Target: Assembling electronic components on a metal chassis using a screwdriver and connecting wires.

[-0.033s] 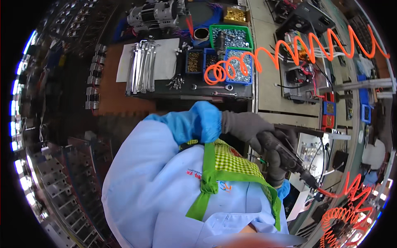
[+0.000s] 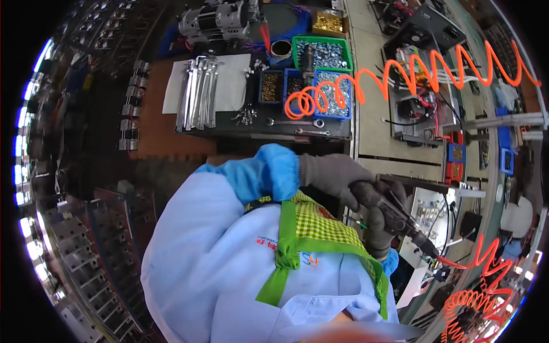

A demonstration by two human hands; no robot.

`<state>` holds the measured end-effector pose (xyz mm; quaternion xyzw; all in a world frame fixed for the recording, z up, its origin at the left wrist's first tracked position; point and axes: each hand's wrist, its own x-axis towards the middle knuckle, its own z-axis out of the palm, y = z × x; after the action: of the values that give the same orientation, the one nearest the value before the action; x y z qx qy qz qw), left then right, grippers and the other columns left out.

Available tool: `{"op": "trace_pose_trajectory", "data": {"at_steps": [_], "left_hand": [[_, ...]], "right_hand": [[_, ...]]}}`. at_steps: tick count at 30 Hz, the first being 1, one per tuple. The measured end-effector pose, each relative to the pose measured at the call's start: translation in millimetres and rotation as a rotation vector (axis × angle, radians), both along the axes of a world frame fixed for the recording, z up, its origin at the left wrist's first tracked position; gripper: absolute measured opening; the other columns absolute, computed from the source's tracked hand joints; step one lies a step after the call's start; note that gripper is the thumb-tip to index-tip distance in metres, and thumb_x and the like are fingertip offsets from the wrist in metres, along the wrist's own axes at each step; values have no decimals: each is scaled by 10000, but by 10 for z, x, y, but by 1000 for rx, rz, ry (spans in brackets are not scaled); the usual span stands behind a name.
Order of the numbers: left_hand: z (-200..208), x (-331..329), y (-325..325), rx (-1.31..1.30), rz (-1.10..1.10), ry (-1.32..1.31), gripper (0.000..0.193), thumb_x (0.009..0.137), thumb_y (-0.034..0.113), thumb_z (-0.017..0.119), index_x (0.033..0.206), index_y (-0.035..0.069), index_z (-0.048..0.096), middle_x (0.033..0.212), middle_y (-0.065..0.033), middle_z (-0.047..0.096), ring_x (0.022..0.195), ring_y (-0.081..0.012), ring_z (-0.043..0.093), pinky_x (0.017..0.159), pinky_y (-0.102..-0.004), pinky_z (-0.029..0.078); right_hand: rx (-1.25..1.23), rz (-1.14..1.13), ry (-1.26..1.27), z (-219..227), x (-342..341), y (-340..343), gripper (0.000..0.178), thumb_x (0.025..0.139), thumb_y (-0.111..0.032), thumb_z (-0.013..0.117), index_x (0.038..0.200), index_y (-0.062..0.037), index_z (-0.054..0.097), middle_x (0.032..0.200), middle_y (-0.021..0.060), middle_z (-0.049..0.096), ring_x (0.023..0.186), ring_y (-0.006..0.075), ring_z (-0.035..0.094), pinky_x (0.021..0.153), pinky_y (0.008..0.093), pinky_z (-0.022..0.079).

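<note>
Looking down first on the tabletop, dark and crowded, across the upper part of the view. Closer in, meeting a light blue shirt filling the lower middle, then a green checked apron tied over it. Swinging to the upper right, following an orange hose, coiled and stretched from in front of the blue bins out toward the rim. Catching a silver motor at the back left, and nearer the front edge, metal bars lined up side by side on a white sheet. Spotting a green bin of silvery pieces just behind those blue bins, with a dark bin of brassy pieces to their left.

Now onto the tool, black, slanting down to the right, raised beside the chest, trailing a red hose from its lower end. Gripping its upper end with the left hand, gray-gloved, curled tight. Closed on it from below with the right hand, gloved too, partly hidden. Ending small: on a long spanner near the tabletop's front edge, and loose fittings to its left.
</note>
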<state>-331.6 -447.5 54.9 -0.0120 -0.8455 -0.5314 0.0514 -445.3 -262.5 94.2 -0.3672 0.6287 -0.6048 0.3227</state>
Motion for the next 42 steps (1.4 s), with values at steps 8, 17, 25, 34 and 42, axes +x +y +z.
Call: {"op": "trace_pose_trajectory", "data": {"at_steps": [8, 17, 25, 34, 42], "left_hand": [[-1881, 1214, -1826, -264, 1162, -396, 464, 793, 350, 634, 1144, 52, 576, 1072, -227, 611, 1023, -381, 576, 896, -446, 460], [-2798, 530, -1949, -323, 987, -1021, 487, 882, 129, 431, 1368, 127, 413, 1288, -325, 421, 1037, -434, 593, 874, -443, 508], [-3051, 164, -2263, -495, 751, -650, 231, 891, 132, 433, 906, 40, 643, 887, -238, 648, 869, -390, 641, 743, -483, 531], [-3301, 594, -3374, -129, 1067, -422, 396, 825, 271, 597, 1080, -32, 618, 1064, -240, 632, 996, -338, 609, 875, -400, 468], [-3316, 851, -3002, 596, 1227, 129, 149, 935, 131, 500, 988, 12, 571, 907, -79, 585, 797, -176, 583, 671, -303, 525]], "right_hand": [[112, 40, 66, -111, -25, -90, 641, 747, -260, 796, 1237, -42, 445, 1168, 156, 562, 1083, 245, 559, 937, 377, 459], [81, 38, 444, 168, -255, -37, 516, 813, -179, 721, 1232, -23, 462, 1220, 157, 541, 1128, 280, 533, 963, 386, 427], [139, -182, 309, 397, -187, -42, 553, 803, -129, 724, 1259, -12, 435, 1203, 183, 556, 1133, 285, 553, 988, 406, 422], [-130, -194, 285, 261, -1033, -906, 525, 755, -97, 777, 1196, -21, 502, 1071, 86, 615, 984, 185, 619, 834, 318, 516], [-251, -202, 192, 96, -1055, -775, 573, 766, -62, 761, 1243, -22, 446, 1112, 91, 587, 1003, 182, 611, 865, 336, 513]]}}
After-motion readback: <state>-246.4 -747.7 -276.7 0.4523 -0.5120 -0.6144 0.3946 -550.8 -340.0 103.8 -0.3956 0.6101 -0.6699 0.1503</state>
